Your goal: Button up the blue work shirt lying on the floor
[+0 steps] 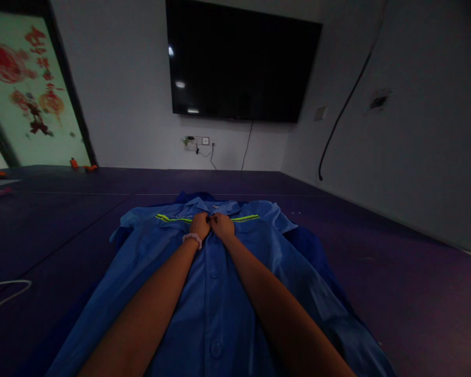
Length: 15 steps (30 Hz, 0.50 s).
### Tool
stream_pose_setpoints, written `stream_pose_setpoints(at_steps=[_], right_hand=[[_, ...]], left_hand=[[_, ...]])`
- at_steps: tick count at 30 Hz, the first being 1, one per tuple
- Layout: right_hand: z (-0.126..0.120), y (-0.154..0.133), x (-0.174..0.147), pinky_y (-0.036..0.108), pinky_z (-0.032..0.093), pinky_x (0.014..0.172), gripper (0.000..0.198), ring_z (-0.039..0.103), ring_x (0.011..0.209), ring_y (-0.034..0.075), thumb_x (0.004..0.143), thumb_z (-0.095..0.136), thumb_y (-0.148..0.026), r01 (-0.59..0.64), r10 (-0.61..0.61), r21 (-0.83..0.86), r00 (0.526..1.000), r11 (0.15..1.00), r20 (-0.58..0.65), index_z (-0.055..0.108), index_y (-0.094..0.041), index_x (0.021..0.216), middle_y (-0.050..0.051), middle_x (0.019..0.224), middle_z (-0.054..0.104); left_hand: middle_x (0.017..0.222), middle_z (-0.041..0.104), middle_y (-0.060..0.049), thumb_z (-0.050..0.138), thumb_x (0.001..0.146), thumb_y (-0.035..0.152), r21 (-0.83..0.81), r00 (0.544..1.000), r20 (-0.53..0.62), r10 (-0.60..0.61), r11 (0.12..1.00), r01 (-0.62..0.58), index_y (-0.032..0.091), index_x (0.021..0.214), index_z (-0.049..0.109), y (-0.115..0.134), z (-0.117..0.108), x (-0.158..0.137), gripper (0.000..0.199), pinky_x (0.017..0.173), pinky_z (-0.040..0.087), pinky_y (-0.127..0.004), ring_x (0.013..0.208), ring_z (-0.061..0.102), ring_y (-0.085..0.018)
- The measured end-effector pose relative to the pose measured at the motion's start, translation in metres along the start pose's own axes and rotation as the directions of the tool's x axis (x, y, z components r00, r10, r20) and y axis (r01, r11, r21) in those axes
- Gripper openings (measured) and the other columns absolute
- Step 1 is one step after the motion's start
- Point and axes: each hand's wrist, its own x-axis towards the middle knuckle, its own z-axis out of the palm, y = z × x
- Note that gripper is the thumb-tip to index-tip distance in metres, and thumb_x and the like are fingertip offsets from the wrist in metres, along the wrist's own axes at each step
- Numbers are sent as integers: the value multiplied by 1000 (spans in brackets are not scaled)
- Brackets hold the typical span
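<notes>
A blue work shirt (188,303) with yellow-green stripes across the chest lies spread front side up, collar away from me. My left hand (200,226), with a pale scrunchie (192,239) round its wrist, pinches the front placket just below the collar. Right beside it, my right hand (222,226) is closed on the same front edge. The fingers hide whatever button or buttonhole is between them. Lower on the placket, a button (215,349) shows. Darker blue cloth (306,246) sticks out from under the shirt.
The shirt rests on a wide dark purple surface (377,262). A white cable (8,283) lies at the left. Small orange objects (74,163) stand at the far left. A black television (239,63) hangs on the wall, and a black cable (337,115) dangles at right.
</notes>
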Motion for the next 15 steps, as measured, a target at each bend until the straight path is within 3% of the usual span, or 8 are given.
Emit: stream_pose_setpoints(at_steps=[15], right_hand=[[-1,0,0,25,42,74,29,61,92,19,92,38,-32,7,-7,-5,1000,1000,-2,62,-20,101,8,97,67]], left_hand=[[74,66,-9,48,79,14,29,999,17,30,999,-30,12,76,65,3,-5,-1,17,66,41,-26,75,60,-18]])
